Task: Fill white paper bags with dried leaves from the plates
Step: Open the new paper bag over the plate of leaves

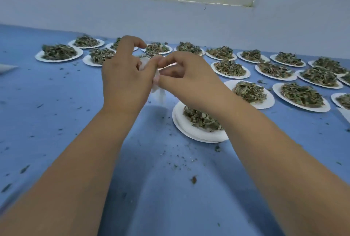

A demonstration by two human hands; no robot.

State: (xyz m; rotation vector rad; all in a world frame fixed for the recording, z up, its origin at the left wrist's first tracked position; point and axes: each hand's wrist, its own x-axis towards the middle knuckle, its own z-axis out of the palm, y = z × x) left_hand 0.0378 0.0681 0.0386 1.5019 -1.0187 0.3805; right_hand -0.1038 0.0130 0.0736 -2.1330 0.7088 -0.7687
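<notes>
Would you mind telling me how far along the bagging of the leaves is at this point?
Done: little to show; no filled bag is plainly in view, only leaf crumbs on the blue table. In hand: the left hand and right hand pinch one small white paper bag between them. Left: the nearest plate and the many plates behind it are all heaped with leaves.
</notes>
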